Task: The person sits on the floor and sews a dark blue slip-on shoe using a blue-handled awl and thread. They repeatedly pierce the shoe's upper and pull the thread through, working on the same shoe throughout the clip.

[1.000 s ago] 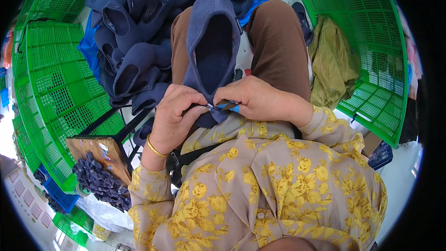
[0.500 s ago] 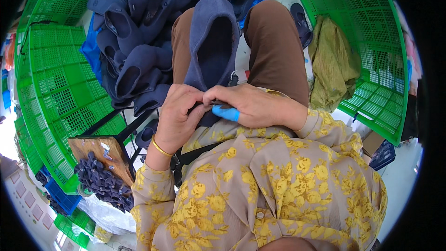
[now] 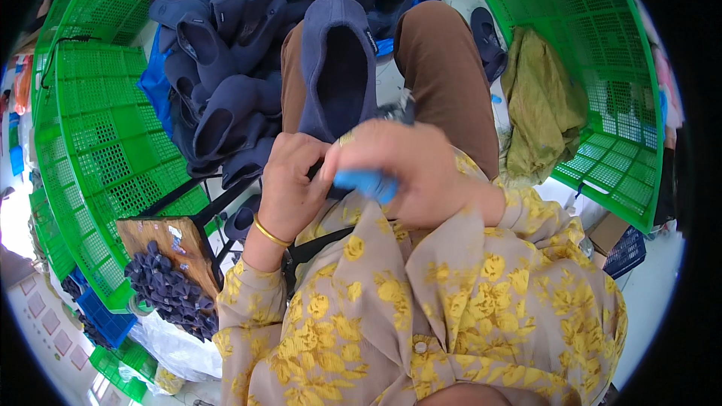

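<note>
A navy slip-on shoe lies over my lap, toe pointing away, its opening facing up and a small tag on its right edge. My left hand pinches its heel end; a gold bangle circles that wrist. My right hand is right beside it, curled and smeared by motion, with a blue wrap on a digit and a gold-coloured ring. A dark, blurred thing with a pale tip sticks out past its knuckles; I cannot make out its kind. The heel edge is hidden behind my fingers.
A heap of similar navy shoes lies ahead and left. Green plastic crates stand left, and another green crate right, beside an olive cloth. A wooden board with small dark pieces is at my left elbow.
My right hand has turned and lifted slightly, blurring, and the dark thing by it now shows further up. The shoe has swung a little to the left. My left hand keeps its pinch.
</note>
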Available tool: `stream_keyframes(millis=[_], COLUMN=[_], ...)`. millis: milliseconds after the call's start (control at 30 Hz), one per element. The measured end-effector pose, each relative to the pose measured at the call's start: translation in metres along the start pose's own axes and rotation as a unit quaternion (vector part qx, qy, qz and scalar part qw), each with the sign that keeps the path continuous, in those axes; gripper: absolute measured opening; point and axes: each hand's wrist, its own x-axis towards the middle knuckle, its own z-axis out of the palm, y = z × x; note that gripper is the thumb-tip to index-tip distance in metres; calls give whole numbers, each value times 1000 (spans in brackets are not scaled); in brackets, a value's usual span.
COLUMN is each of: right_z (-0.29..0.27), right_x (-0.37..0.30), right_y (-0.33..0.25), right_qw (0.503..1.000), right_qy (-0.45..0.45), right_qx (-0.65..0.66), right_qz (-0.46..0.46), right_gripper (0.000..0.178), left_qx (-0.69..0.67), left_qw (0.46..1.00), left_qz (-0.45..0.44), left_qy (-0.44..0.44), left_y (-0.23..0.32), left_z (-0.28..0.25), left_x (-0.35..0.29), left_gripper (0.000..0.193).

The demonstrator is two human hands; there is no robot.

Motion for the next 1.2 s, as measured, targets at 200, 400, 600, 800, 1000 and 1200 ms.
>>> stream_keyframes(millis=[200, 400, 600, 800, 1000, 1200], right_z=[-19, -21, -25, -26, -22, -15], right_x=[-9, -28, -30, -27, -22, -19], right_y=[16, 20, 21, 20, 21, 29], right_qw=[971, 962, 970, 966, 962, 944], right_qy=[18, -63, -107, -126, -133, -160], right_qx=[121, -39, -128, -155, -167, -211], right_qz=[204, 261, 177, 162, 167, 196], right_gripper=[4, 11, 16, 21, 23, 20], left_qx=[44, 130, 115, 98, 98, 109], left_qw=[998, 985, 985, 987, 987, 987], left_qz=[36, 109, 119, 117, 117, 112], left_qy=[15, 31, 45, 55, 51, 47], left_y=[20, 16, 13, 10, 8, 10], left_z=[-9, -2, 1, 3, 4, 6], left_x=[-9, -18, -18, -20, -20, -19], left_gripper=[31, 34, 33, 35, 35, 31])
